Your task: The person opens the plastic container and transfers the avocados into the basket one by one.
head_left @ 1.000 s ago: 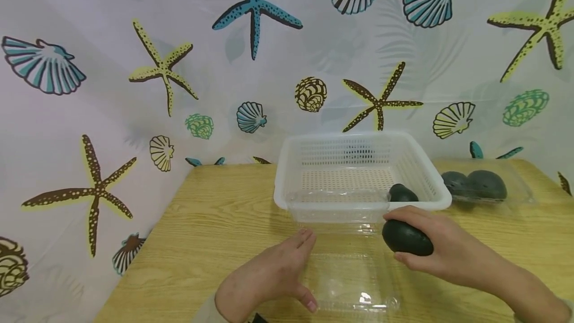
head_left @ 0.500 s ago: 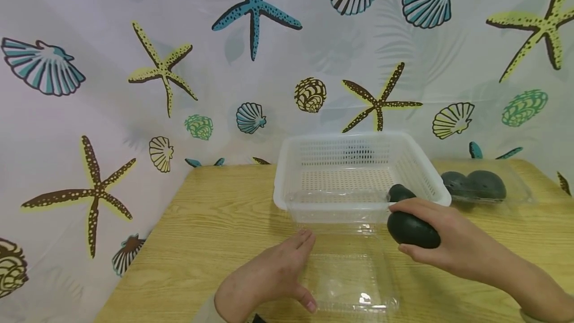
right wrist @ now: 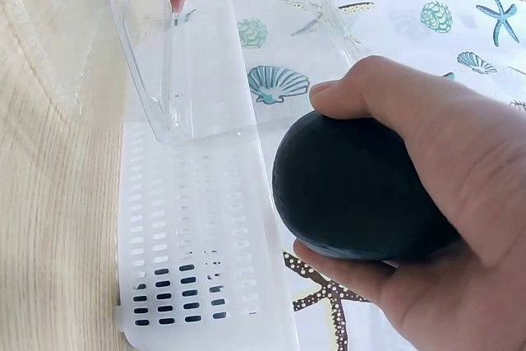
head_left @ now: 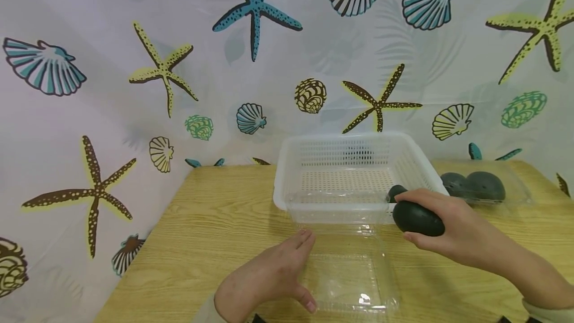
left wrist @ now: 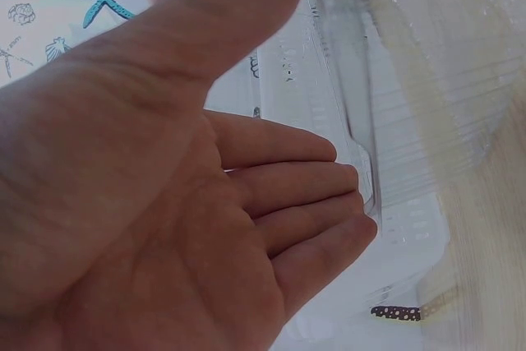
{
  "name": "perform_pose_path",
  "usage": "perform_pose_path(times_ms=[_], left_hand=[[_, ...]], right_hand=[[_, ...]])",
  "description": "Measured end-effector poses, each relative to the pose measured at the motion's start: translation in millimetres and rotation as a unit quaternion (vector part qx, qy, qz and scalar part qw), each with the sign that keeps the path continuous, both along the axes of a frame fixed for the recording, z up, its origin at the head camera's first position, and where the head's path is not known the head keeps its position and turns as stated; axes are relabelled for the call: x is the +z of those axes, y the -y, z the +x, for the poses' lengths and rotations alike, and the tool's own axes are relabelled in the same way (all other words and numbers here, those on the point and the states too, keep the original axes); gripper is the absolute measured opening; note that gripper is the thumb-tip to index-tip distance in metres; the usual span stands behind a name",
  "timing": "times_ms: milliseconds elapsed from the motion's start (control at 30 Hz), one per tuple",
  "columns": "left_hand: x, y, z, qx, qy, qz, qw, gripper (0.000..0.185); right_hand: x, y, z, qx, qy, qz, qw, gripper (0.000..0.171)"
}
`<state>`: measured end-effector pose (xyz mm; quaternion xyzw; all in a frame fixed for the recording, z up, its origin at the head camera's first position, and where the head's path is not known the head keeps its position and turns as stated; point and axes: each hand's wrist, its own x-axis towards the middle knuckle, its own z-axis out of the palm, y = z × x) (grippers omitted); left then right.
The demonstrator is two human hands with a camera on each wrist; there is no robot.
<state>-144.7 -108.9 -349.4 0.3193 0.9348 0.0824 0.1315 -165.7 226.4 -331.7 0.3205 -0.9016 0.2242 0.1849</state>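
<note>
Right hand point(head_left: 459, 226) grips an avocado point(head_left: 417, 219) at the clear box's point(head_left: 345, 283) two o'clock; left hand point(head_left: 280, 269) sits wide at nine.

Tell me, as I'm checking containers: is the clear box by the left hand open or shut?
Open: the clear box has its lid raised in front of the white basket.

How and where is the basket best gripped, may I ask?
I'd pinch the basket by its left rim, from the left: that raised edge looks exposed, while the lid overlaps the front and a clear box crowds the right.
</note>
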Motion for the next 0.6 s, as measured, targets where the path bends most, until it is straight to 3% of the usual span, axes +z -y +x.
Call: perform_pose_path(times_ms=[433, 600], left_hand=[[-3.3, 0.6, -0.3, -0.001, 0.005, 0.000, 1.0000, 0.122], [-3.1, -0.1, -1.0, 0.004, 0.006, -0.003, 1.0000, 0.122]], right_hand=[[-0.6, -2.8, -14.7, -0.019, 0.020, -0.022, 0.999, 0.058], [1.6, -2.5, -22.3, -0.040, 0.046, -0.028, 0.998, 0.057]])
